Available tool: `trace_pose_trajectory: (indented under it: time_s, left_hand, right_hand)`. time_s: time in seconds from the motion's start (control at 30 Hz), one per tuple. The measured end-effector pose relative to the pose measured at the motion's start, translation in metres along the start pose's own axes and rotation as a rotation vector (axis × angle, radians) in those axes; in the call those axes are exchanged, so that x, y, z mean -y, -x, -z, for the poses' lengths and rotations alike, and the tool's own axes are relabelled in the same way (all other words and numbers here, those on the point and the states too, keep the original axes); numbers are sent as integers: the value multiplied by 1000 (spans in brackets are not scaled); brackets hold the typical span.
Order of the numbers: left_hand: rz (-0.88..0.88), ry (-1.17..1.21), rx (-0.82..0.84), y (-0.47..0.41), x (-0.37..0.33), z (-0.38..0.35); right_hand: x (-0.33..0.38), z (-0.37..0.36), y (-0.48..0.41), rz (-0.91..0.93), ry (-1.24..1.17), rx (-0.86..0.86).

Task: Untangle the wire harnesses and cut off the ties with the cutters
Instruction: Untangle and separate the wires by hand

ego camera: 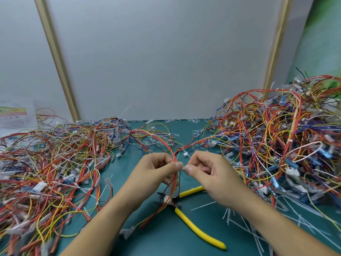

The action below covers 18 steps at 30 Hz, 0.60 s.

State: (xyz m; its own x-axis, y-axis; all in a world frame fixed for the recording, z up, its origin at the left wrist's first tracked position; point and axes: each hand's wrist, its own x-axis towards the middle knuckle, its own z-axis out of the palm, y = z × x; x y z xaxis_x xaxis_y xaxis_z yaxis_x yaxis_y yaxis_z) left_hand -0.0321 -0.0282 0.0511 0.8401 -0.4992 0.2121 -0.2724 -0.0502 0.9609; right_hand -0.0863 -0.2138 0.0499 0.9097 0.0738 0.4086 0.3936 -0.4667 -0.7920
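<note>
While the left hand [156, 170] pinched the upright red-orange wire harness [173, 189], the right hand [208, 174] pinched what looked like its white tie [183, 168]. The yellow-handled cutters [195, 230] lay spread on the worktop [166, 242] just below, with the handles reaching towards its right side, nearer the right hand.

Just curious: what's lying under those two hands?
Yellow-handled cutters lie on the green mat, beneath the wire harness pinched by the left hand and right hand. Wires hide most of their head.
</note>
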Motion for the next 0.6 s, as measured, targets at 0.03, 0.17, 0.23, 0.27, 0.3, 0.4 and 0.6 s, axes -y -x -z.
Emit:
trace_pose_trajectory:
  time_s: [0.03,0.17,0.23,0.27,0.3,0.4,0.6]
  left_hand:
    - [12,8,21,0,0,0]
    - [22,48,65,2,-1,-1]
    - [6,68,78,2,-3,0]
    - [0,72,81,3,-3,0]
    - [-3,74,80,3,-3,0]
    - [-5,66,67,1,-2,-1]
    - [-7,131,94,-2,3,4]
  right_hand:
    - [0,-1,1,6,12,5]
    - [2,-2,2,25,44,23]
    - [2,-2,2,26,47,29]
    - [3,-2,2,25,49,32]
    - [3,-2,2,25,49,34]
    - [5,1,2,32,51,32]
    - [4,3,0,12,43,-42]
